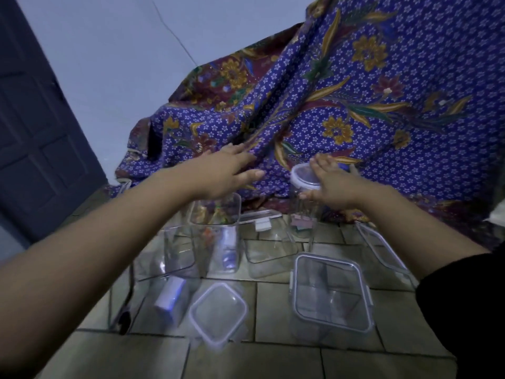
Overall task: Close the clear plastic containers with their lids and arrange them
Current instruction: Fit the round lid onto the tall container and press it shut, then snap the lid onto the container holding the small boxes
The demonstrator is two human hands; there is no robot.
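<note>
Several clear plastic containers stand on a tiled floor. My right hand (332,184) grips the round white-rimmed lid on a tall clear jar (302,214) at the back right. My left hand (226,173) hovers with fingers spread above an open tall square container (216,233) holding colourful items. Near the front, a square container with a clip lid (332,294) is closed, and a smaller lidded container (217,313) sits to its left. A loose lid with a white clip (259,218) lies behind an open shallow box (270,253).
A purple floral batik cloth (355,105) drapes over something behind the containers. A dark door (32,119) stands at the left. Another clear lid (382,247) leans at the right, and an open container (177,250) stands at the left.
</note>
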